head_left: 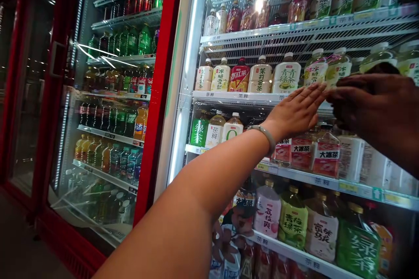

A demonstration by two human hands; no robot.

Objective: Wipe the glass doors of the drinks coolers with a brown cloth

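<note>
My left hand (294, 109), with a pale green bangle (266, 137) at the wrist, stretches out flat in front of a lit drinks fridge. Its fingers are straight and lie close together, and nothing is in it. Whether the palm touches the glass I cannot tell. At the right, my right hand (373, 100) is in deep shadow, its fingertips close to those of the left. Its fingers are too dark to show whether they hold anything. Behind the hands stand bottles of pear drink (316, 67) and red-labelled iced tea (301, 154).
Shelves carry rows of bottled tea, such as a green tea bottle (359, 244) low at the right. A red door frame (160, 83) parts this fridge from another with soda bottles (145, 39). A person's reflection shows faintly low in the glass.
</note>
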